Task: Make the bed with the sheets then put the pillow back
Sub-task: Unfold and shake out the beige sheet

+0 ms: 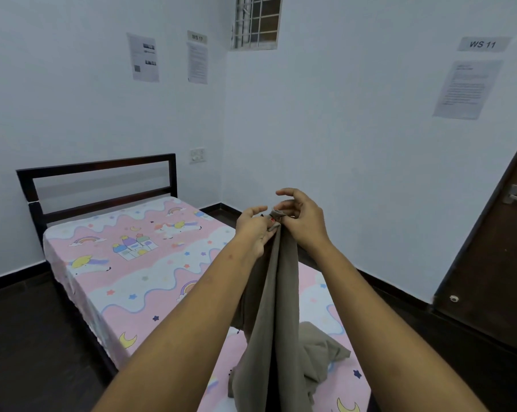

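1. Hands meet in the air over the right edge of the bed [83, 306], about midway along its length.
2. The left hand [255, 230] grips a brown sheet [276, 307] near its top, with the fingers curled round the gathered cloth.
3. The right hand [301, 218], just beside the left, pinches the very top of the same sheet. A small fold of cloth sticks up between its thumb and fingers, and its forefinger arches free above.
4. From the two grips the brown sheet hangs straight down in long narrow folds between the forearms.
5. Its lower part lies in a crumpled heap on the bed, near the foot end and toward the right edge.
6. A pink printed sheet [150, 272] with unicorns, rainbows, stars and moons covers the mattress and lies smooth up to the dark headboard [99, 185].
7. The head end of the bed stands against the back wall, and a brown door [495, 263] is in the wall to the right.
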